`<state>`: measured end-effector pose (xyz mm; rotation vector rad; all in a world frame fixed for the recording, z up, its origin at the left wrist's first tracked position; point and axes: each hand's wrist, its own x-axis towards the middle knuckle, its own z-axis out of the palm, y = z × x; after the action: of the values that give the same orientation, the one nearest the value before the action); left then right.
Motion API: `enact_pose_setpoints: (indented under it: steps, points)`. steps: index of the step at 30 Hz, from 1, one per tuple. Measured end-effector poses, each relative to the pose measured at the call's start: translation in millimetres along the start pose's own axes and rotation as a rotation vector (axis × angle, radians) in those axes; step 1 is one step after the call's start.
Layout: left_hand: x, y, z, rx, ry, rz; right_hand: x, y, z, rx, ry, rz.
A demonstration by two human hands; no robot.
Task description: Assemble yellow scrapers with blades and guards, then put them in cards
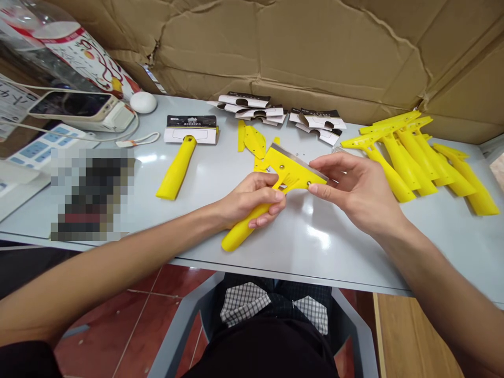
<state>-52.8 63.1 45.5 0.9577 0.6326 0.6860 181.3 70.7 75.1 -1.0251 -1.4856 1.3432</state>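
Observation:
A yellow scraper [293, 170] with a metal blade along its head is held above the table's front part, handle tilted down to the left. My left hand [258, 199] wraps round its handle just below the head. At the head's right end, my right hand [354, 186] pinches the corner by a screw, thumb in front and fingers behind. Behind the scraper lie loose yellow plates [255, 140], partly hidden by it. A few tiny metal pieces [300, 154] lie on the table near the blade.
Several yellow scraper handles [417, 157] are heaped at the right. Black-and-white card sleeves [252, 107] are stacked at the back, with more sleeves [317, 125] beside them. A carded scraper [177, 168] lies at left, near a phone [73, 105], power strip [43, 149] and bottle [86, 58]. Cardboard [291, 47] walls the rear.

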Motion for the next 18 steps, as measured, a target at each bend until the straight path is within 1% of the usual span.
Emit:
enact_pose_setpoints:
  steps: [4, 9, 18]
  points:
    - [-0.1, 0.6, 2.0, 0.007, 0.027, 0.002, -0.1, 1.2, 0.8, -0.028, 0.015, -0.016]
    - [0.5, 1.2, 5.1, 0.032, 0.059, 0.007, -2.1, 0.1, 4.0, -0.049, 0.065, 0.004]
    - [2.2, 0.5, 7.3, 0.068, 0.077, 0.015, -5.4, -1.9, 7.9, -0.088, 0.105, 0.026]
